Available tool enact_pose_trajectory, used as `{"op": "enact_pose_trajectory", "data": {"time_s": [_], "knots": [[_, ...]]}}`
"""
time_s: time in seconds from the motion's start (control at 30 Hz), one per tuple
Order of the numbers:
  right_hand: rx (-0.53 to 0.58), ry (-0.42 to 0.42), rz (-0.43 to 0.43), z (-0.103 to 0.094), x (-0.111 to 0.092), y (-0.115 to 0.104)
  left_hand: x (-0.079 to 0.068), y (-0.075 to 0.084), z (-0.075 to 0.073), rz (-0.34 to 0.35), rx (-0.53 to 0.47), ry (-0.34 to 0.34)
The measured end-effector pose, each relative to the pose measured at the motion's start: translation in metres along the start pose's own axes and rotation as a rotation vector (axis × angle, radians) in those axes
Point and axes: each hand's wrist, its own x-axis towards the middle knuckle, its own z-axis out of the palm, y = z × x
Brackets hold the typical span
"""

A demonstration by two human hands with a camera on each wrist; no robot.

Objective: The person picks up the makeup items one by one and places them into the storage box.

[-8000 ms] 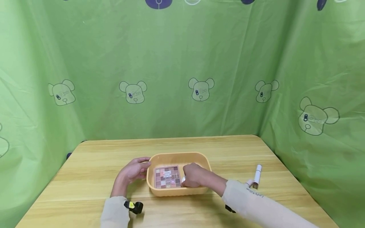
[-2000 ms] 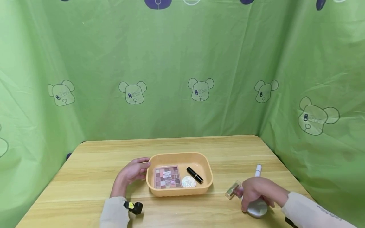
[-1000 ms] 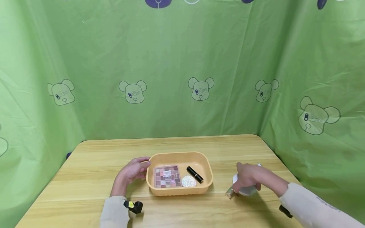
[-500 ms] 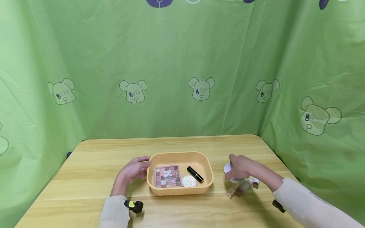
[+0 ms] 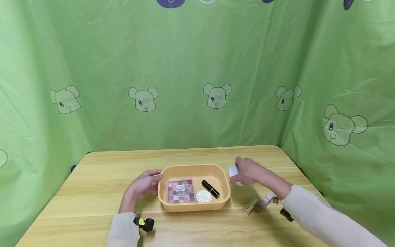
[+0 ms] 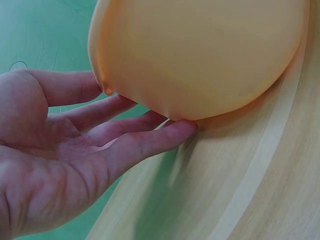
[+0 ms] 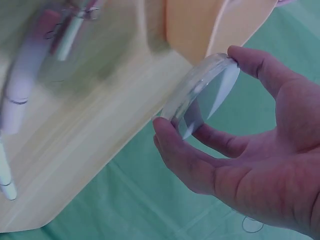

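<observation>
My right hand (image 5: 248, 171) holds a round white compact (image 5: 233, 171) by its edge, raised just right of the orange tray (image 5: 226, 193). In the right wrist view, thumb and fingers grip the compact (image 7: 200, 90) from opposite sides, its shiny face towards the palm. My left hand (image 5: 145, 184) rests against the tray's left end. Its fairly straight fingers (image 6: 145, 142) touch the outer wall in the left wrist view. Inside the tray lie an eyeshadow palette (image 5: 180, 191), a black lipstick tube (image 5: 211, 189) and a round compact with a star pattern (image 5: 204, 196).
Right of the tray, a gold-capped tube (image 5: 250, 207), a pinkish tube (image 5: 263, 202) and a brown-ended tube (image 5: 275, 199) lie on the wooden table (image 5: 123, 161). My right forearm passes above that side. A green curtain (image 5: 182, 127) stands behind the table.
My right hand had placed the star-patterned compact in the tray. It then picked up the white compact at the right and carried it left, towards the tray. My left hand stayed put.
</observation>
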Motion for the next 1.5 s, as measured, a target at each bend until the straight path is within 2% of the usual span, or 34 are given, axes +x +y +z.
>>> {"op": "enact_pose_trajectory", "data": {"time_s": [0.43,0.57,0.9,1.2,1.5], "knots": [[0.036,0.039,-0.023,0.000,0.016,-0.039,0.000,-0.001,0.000,-0.006,0.002,0.002],[0.065,0.037,-0.046,0.005,0.022,-0.051,0.000,-0.001,-0.001,-0.003,0.001,0.001],[0.046,0.006,-0.085,0.024,0.031,-0.077,0.001,0.000,-0.001,-0.005,-0.003,0.001],[0.110,-0.011,-0.123,0.041,0.036,-0.086,0.001,0.000,-0.001,0.002,-0.007,-0.011],[0.113,0.013,-0.144,0.054,0.043,-0.093,0.001,0.000,-0.001,-0.006,-0.006,-0.004]]}}
